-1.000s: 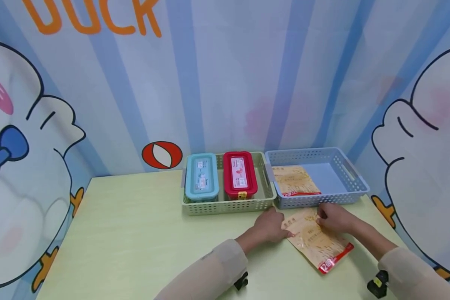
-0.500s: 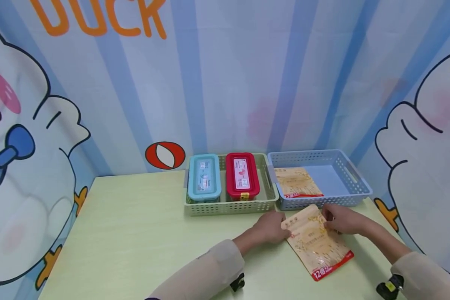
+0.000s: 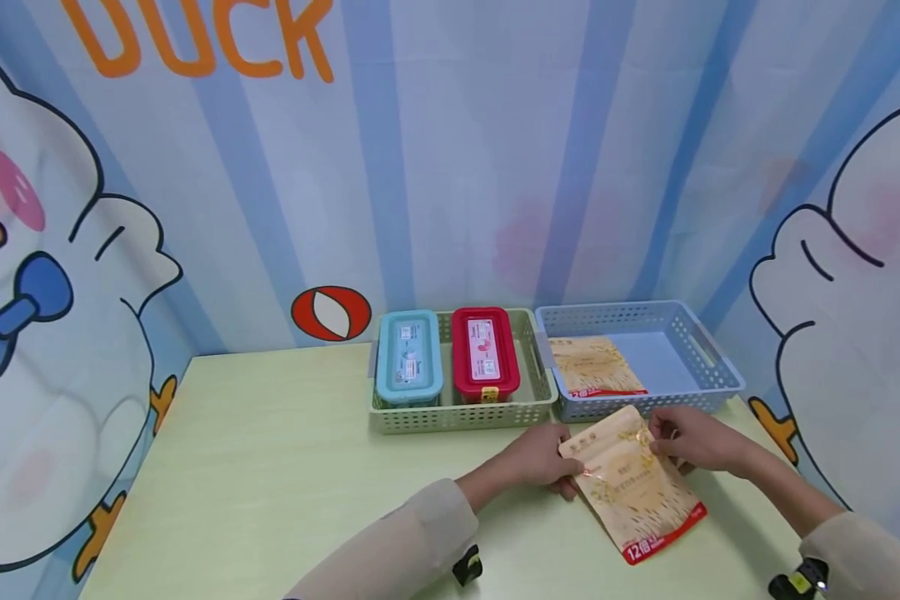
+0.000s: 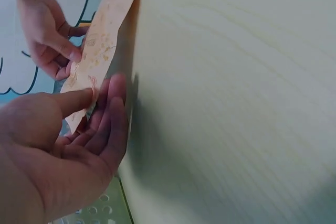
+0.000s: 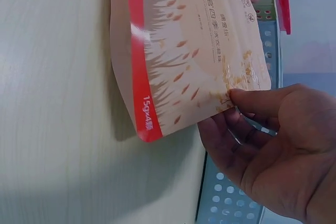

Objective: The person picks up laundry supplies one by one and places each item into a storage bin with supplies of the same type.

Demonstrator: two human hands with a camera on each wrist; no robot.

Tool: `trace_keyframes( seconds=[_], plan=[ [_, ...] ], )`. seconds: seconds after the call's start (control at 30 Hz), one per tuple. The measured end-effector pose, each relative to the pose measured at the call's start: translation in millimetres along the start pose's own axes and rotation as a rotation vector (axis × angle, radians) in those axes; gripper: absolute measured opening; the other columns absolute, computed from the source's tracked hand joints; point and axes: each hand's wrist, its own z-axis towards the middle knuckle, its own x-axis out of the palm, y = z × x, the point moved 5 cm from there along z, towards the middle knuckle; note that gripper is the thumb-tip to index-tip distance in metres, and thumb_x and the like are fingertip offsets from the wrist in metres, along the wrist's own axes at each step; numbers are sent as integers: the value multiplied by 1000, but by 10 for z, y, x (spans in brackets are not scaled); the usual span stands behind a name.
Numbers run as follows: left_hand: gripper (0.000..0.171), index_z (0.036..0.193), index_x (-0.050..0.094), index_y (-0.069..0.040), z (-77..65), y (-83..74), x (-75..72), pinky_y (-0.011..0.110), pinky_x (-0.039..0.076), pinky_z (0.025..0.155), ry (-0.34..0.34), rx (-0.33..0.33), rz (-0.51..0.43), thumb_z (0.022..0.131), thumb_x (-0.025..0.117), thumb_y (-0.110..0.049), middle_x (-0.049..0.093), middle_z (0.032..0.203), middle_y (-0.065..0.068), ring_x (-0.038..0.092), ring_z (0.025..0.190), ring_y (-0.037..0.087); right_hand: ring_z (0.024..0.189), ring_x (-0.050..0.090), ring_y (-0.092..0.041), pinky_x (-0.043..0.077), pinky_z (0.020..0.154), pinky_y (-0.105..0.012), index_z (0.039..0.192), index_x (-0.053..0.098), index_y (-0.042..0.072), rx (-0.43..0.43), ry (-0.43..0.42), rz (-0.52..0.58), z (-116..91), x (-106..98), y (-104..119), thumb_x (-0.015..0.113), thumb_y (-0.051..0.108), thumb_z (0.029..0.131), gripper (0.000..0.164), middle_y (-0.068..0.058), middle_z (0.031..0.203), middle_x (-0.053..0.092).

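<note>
A tan pouch [image 3: 630, 483] with a red band along its near edge is tilted above the table in front of the blue basket [image 3: 663, 358]. My left hand [image 3: 543, 458] pinches its left edge, thumb on the printed face and fingers behind, as the left wrist view shows on the pouch [image 4: 97, 51]. On the opposite edge, my right hand [image 5: 283, 140] pinches the pouch [image 5: 194, 45] between thumb and fingers. A similar tan pouch [image 3: 596, 362] lies inside the blue basket, at its left side.
Left of the blue basket stands a green basket [image 3: 457, 414]. It holds a box with a light blue lid [image 3: 408, 358] and one with a red lid [image 3: 485, 354]. A printed curtain [image 3: 465, 167] hangs behind the pale table [image 3: 270, 467].
Both hands have raised the pouch off the table and tilted it. The right hand has shifted slightly right along with it. The baskets and their contents stay put.
</note>
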Motion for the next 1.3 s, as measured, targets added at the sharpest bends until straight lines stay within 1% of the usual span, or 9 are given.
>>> trace_keyframes(
  seconds=[0.1,0.33,0.5,0.6,0.67,0.8,1.03,1.17,1.3],
  plan=[
    [13,103,61,-7,-3,0,-24,33,59,59,42,-3,-84,100,73,-8,76,72,11,78,69,28,74,55,-24,59,57,-42,97,54,3,12,15,23,-29,-22,6,65,8,104,13,-9,83,53],
    [15,109,69,-4,-26,-23,-75,36,63,66,86,5,-145,96,77,-4,78,79,10,79,79,32,79,61,-29,62,62,-48,104,52,1,-4,74,132,-60,-77,29,61,13,108,15,-14,92,56],
    [10,105,73,-6,-59,-27,-113,38,63,70,56,-3,-186,96,78,-6,78,80,8,79,81,31,92,63,-32,63,69,-49,108,51,1,24,94,190,-44,-122,6,60,15,109,17,-16,100,57],
    [6,102,73,-5,-71,-32,-135,43,64,75,40,-6,-250,98,76,-9,78,81,10,79,83,33,97,62,-33,64,72,-49,109,49,1,20,87,203,-50,-154,8,59,16,110,18,-17,103,58],
    [8,104,74,-5,-75,-38,-150,46,64,78,33,-7,-279,99,76,-11,78,82,10,79,84,34,97,63,-34,64,72,-49,108,49,1,6,78,209,-58,-176,22,59,17,110,19,-18,103,58],
    [12,108,75,-5,-71,-48,-181,48,64,78,17,-4,-288,101,74,-14,78,84,8,79,85,34,95,64,-35,64,71,-48,107,48,1,-29,52,206,-71,-215,63,60,16,109,20,-19,100,59],
    [11,110,72,-4,-86,-95,-225,51,63,81,16,3,-330,102,73,-11,77,89,9,78,90,39,93,63,-33,64,71,-45,107,49,1,-57,5,182,-94,-271,117,62,18,109,22,-18,97,59],
    [13,111,71,-4,-104,-155,-258,53,62,84,14,34,-338,102,73,-12,76,91,9,77,93,42,92,64,-31,64,71,-46,108,49,0,-96,-23,191,-124,-315,145,62,18,109,21,-19,100,60],
    [15,111,69,-2,-114,-211,-303,54,62,85,-28,85,-337,102,73,-12,72,93,9,77,94,43,90,66,-28,64,72,-47,109,50,1,-126,-55,219,-155,-347,175,61,17,110,20,-20,102,60]
  ],
)
